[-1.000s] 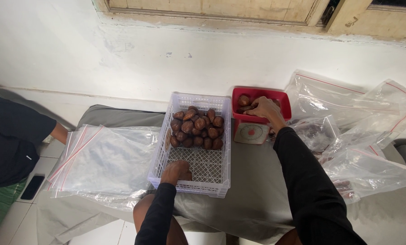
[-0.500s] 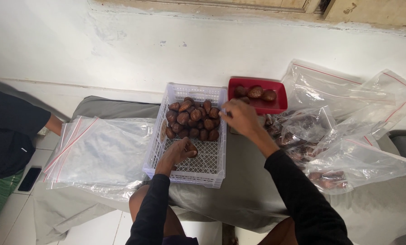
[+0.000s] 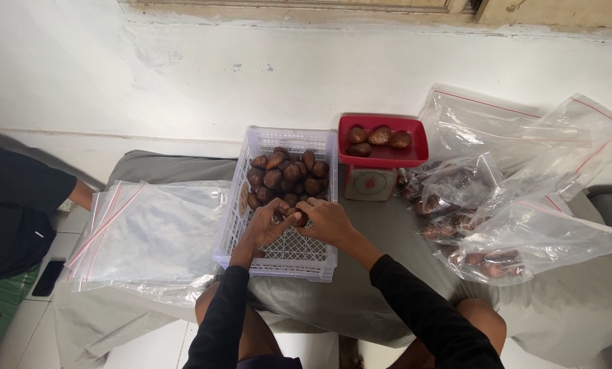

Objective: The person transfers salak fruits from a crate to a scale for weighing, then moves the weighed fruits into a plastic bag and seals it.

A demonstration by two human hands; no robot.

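Both hands meet over the white crate point(image 3: 282, 253), left hand point(image 3: 268, 225) and right hand point(image 3: 326, 220) fingers pinched narrow on one brown scaly fruit point(image 3: 293, 214); best to lift it clear of the pile point(image 3: 289, 176) gently.

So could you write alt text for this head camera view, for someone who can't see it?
Both hands, left hand and right hand, meet over brown scaly fruits inside a white plastic crate. Behind it a red scale tray holds three more, with clear bags alongside.
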